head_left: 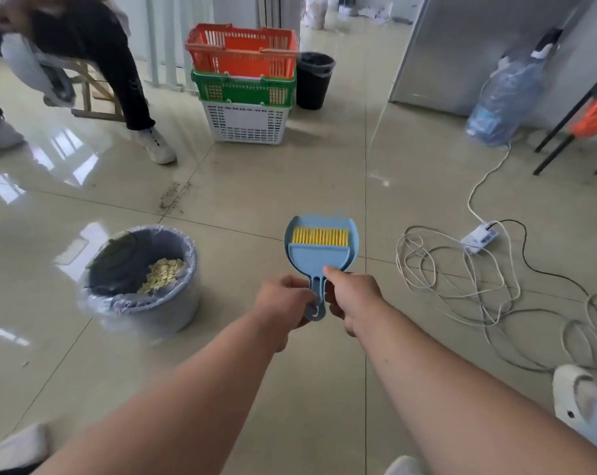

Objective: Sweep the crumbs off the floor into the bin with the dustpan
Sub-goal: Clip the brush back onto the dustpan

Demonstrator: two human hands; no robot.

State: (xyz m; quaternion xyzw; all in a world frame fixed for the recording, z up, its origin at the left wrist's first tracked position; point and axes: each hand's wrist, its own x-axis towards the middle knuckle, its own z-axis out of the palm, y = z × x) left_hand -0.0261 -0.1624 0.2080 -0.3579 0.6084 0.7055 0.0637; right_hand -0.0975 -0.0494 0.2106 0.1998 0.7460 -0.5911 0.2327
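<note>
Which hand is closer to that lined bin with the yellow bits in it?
The left hand. It grips the dustpan handle on the side facing the bin. The right hand grips the same handle from the far side, farther from the bin.

Three stacked baskets (244,87), black bucket (314,80), coiled white cable (461,275)

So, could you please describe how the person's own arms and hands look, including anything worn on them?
Both forearms are bare with no sleeves in view. The left hand and right hand wear no gloves, and no rings, watch or bracelet can be seen.
</note>
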